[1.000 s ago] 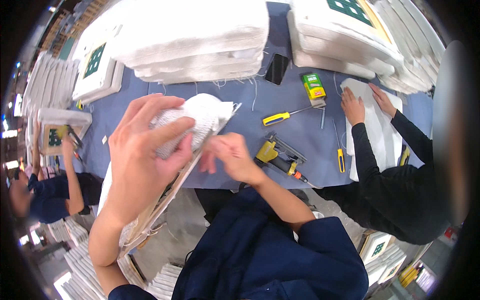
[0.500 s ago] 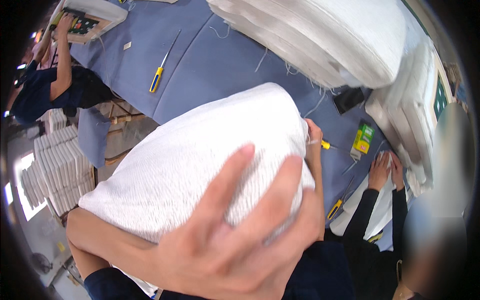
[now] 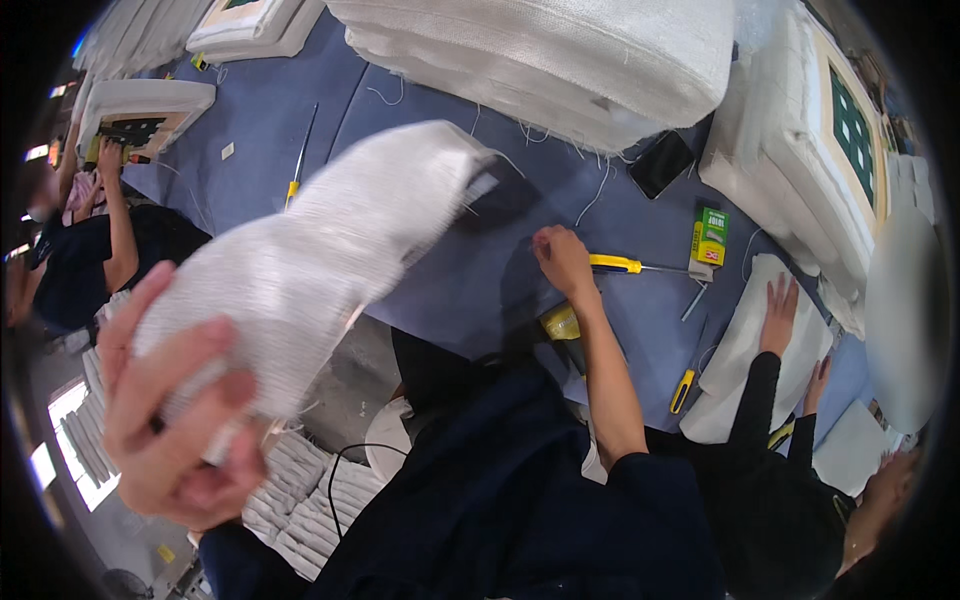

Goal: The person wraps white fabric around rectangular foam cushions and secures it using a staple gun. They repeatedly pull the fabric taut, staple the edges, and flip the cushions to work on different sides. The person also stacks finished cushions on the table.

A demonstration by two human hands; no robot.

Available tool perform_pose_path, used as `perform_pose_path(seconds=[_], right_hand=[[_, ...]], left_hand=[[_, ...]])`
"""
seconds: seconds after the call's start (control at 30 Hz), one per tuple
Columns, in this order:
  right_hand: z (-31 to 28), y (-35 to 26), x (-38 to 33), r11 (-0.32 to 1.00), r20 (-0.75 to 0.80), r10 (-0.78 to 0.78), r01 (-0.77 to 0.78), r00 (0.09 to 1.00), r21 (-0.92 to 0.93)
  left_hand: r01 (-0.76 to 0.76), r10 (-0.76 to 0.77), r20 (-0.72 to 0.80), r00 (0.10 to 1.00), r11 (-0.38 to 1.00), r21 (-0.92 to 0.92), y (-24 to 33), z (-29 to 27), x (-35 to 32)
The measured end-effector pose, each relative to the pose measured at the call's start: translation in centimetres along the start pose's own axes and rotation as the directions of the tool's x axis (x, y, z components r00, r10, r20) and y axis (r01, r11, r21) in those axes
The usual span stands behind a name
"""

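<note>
Left hand holds up a white padded panel, seemingly a turning step.
Its spread fingers clasp the near end; the far end is above the surface. Right hand curls loosely, contents unclear, beside a yellow screwdriver; a second grip seems called for.

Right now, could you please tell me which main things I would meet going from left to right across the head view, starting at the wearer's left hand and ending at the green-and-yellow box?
Left hand, white padded piece, right hand, black phone, green-and-yellow box.
</note>
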State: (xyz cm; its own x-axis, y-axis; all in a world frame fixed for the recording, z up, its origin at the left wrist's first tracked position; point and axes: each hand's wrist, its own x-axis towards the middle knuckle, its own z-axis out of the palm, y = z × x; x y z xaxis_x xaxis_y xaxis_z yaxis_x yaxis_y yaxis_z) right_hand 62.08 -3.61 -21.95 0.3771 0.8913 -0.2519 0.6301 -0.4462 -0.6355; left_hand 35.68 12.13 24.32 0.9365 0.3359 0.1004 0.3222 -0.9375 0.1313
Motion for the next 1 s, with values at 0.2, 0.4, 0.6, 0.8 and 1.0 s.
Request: perform_pose_path(seconds=[0.2, 0.4, 0.6, 0.8, 1.0], right_hand=[[1.8, -3.7, -1.6, 0.986, 0.002, -0.068, 0.067, 0.998, -0.152], [0.1, -2.0, -6.3, 0.951, -0.074, -0.121, 0.094, 0.99, -0.296], [-3.6, 1.1, -14.4, 0.979, -0.328, 0.141, -0.181, 0.934, -0.097], [-2.7, 3.1, -21.1, 0.926, -0.112, 0.254, -0.275, 0.961, -0.26], [1.8, 1.5, -20.9, 0.806, -0.187, 0.29, -0.345, 0.939, -0.481]], left_hand=[[0.329, -0.297, -0.279, 0.913, 0.941, 0.073, -4.1, -2.1, -9.2], [0.396, -0.352, -0.32, 0.88, 0.915, 0.081, -7.0, -3.2, -15.9], [0.069, -0.07, -0.196, 0.978, 0.998, -0.013, -3.3, -2.6, -9.7], [-0.095, 0.029, -0.279, 0.96, 0.97, -0.224, -0.6, 4.4, 0.3], [-0.05, 0.012, -0.252, 0.968, 0.988, -0.144, -0.2, 6.8, 5.0]])
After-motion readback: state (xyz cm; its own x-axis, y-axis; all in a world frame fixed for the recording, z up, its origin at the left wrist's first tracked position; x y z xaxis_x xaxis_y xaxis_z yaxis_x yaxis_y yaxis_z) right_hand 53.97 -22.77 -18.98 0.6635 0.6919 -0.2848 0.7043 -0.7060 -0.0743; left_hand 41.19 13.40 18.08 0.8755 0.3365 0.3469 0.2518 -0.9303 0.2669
